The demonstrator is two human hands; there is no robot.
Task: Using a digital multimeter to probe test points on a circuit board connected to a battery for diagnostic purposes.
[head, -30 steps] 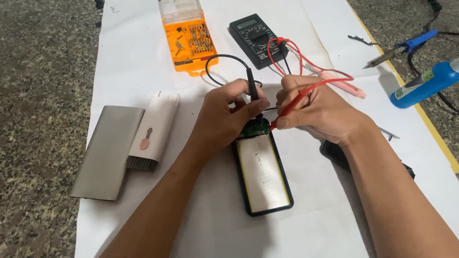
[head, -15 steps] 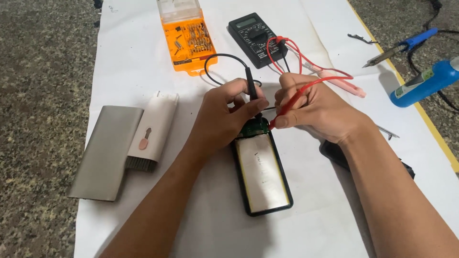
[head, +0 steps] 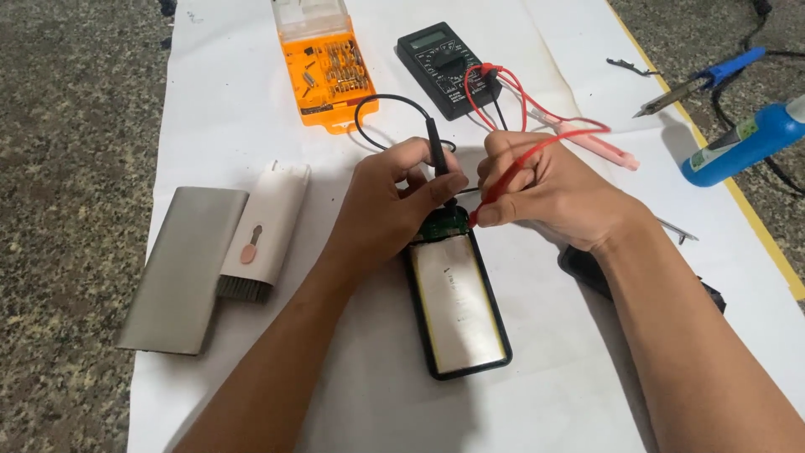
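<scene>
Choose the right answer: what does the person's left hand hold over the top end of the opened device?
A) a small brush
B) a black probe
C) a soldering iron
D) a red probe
B: the left hand pinches the black probe, its tip down at the green circuit board of the opened device, while the right hand holds the red probe.

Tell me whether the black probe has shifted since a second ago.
No. The black probe in the left hand sits at the same spot over the opened device's top end, unchanged against the multimeter.
</scene>
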